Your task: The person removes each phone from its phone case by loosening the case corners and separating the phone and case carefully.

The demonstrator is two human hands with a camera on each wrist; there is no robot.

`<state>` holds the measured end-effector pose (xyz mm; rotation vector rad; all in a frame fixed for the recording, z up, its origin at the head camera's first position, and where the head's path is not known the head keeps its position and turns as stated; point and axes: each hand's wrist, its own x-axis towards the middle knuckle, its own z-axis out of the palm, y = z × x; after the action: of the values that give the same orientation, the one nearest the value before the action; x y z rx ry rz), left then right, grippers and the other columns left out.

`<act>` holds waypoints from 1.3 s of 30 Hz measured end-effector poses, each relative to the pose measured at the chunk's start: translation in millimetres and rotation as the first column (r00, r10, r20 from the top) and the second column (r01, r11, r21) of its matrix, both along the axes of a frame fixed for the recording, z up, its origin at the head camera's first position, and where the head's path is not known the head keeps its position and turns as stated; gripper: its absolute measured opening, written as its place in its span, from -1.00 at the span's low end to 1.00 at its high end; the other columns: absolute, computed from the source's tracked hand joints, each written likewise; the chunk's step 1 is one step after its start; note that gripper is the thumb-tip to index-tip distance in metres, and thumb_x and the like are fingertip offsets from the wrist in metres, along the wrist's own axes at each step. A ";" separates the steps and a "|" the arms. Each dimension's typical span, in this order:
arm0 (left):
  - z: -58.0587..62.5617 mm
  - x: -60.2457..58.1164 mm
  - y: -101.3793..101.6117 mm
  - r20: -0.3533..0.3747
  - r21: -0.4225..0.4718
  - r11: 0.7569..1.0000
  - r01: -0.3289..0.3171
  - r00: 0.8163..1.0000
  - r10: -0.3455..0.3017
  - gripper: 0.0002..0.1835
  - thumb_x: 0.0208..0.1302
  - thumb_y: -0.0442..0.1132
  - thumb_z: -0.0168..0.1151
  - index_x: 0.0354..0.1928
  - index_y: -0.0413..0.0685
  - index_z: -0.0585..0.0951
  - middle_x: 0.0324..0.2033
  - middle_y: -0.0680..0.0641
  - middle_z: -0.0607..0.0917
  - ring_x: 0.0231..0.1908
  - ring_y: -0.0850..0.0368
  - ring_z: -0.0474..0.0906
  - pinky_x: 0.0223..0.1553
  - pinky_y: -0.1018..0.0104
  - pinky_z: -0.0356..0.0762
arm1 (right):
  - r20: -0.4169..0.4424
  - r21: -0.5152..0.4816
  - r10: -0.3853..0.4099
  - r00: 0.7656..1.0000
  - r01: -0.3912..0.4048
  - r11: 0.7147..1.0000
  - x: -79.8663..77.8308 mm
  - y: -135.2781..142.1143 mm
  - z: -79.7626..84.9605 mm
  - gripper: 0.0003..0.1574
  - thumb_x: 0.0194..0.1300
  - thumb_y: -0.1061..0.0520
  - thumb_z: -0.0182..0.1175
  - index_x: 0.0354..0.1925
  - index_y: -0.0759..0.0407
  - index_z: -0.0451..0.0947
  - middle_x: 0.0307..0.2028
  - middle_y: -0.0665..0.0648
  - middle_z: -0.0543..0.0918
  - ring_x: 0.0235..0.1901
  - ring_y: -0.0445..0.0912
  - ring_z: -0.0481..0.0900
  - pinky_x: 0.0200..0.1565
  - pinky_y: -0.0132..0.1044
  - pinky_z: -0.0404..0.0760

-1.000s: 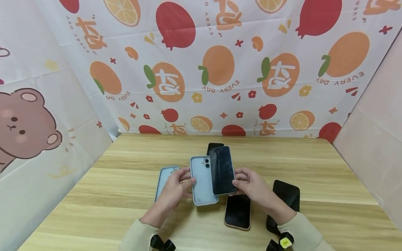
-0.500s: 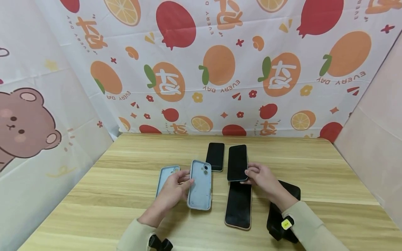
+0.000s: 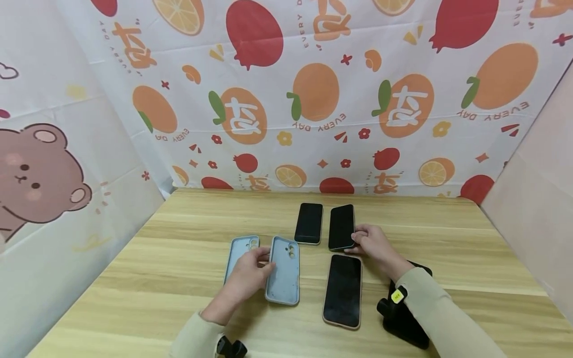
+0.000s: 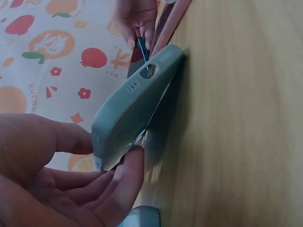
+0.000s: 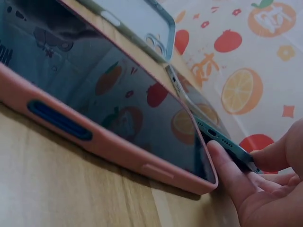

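My left hand (image 3: pixel 246 275) grips an empty light-blue phone case (image 3: pixel 283 273) by its left edge, thumb on the near side. In the left wrist view the case (image 4: pixel 135 104) is tilted above the wood, its hollow side hidden. My right hand (image 3: pixel 375 244) pinches a dark-screened phone (image 3: pixel 341 226) by its lower right edge. Seen from the right wrist, that phone shows a teal edge with a port (image 5: pixel 213 133), low over the table. A second blue case (image 3: pixel 238 251) lies partly behind my left hand.
Another black-screened phone (image 3: pixel 309 223) lies at the back, left of the held one. A phone in a pink case (image 3: pixel 342 291) lies screen up in front. Under my right forearm is a black object (image 3: pixel 406 323). A fruit-printed cloth (image 3: pixel 277 149) hangs behind the wooden table (image 3: pixel 179 258).
My right hand has carried the phone away from the blue case, to the right and back, and lowered it towards the table. My left hand has kept hold of the case and lowered it slightly.
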<state>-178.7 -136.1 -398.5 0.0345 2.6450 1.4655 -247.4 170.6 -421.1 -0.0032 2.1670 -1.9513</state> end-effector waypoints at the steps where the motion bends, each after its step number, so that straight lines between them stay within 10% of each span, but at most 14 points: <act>1: -0.2 -0.2 0.5 -0.023 -0.040 0.999 0.006 1.000 -0.007 -0.52 0.30 -0.39 0.23 0.25 -0.32 0.47 0.01 -0.23 0.67 -0.05 -0.03 0.64 -0.19 0.19 0.71 | 0.002 -0.005 0.003 1.000 -0.003 1.000 -0.9 0.8 -0.1 -0.38 0.51 0.35 -0.15 0.40 0.63 0.00 0.27 0.58 0.33 -0.14 -0.05 0.68 -0.06 -0.19 0.72; 12: -1.7 3.0 5.7 -0.092 -0.241 0.970 0.037 0.994 -0.061 -0.39 0.12 -0.50 0.28 0.28 -0.38 0.44 0.09 -0.34 0.65 -0.09 -0.01 0.66 -0.25 0.24 0.70 | -0.036 0.257 0.041 0.999 -0.030 0.966 -2.8 0.3 5.2 -0.38 0.46 0.28 -0.05 0.38 0.55 0.14 0.12 0.47 0.46 -0.22 -0.01 0.61 -0.19 -0.24 0.71; 19: 3.2 8.7 10.6 -0.081 -0.324 0.945 0.046 0.994 -0.076 -0.39 0.16 -0.46 0.27 0.30 -0.39 0.42 0.17 -0.37 0.59 0.08 -0.06 0.60 -0.16 0.18 0.71 | -0.101 0.386 0.094 0.990 -0.048 0.921 5.7 1.8 11.9 -0.39 0.44 0.26 -0.08 0.36 0.53 0.20 0.18 0.46 0.46 0.05 0.14 0.55 0.13 -0.03 0.58; 25: 5.1 10.8 16.5 -0.146 -0.423 0.906 0.017 0.986 -0.087 -0.41 0.16 -0.36 0.30 0.27 -0.34 0.46 0.19 -0.31 0.59 0.14 -0.10 0.57 0.05 0.04 0.64 | -0.156 0.360 0.085 0.984 -0.023 0.933 18.1 5.5 20.0 -0.42 0.47 0.24 -0.08 0.34 0.54 0.21 0.23 0.49 0.45 0.14 0.24 0.52 0.06 -0.01 0.63; 39: 8.9 12.8 57.4 -0.090 -0.143 0.958 0.249 0.961 -0.263 -0.51 0.30 -0.37 0.18 0.27 -0.30 0.44 0.15 -0.26 0.59 -0.02 -0.03 0.62 -0.18 0.26 0.67 | -0.090 0.389 0.131 0.987 -0.086 0.917 71.5 5.1 24.6 -0.41 0.47 0.21 0.03 0.37 0.36 0.21 0.00 0.29 0.56 -0.55 0.01 0.62 -0.45 -0.14 0.65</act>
<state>-165.9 -78.7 -389.6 0.4405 2.6887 1.2395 -175.9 175.7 -396.5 -0.1716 2.5297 -1.4713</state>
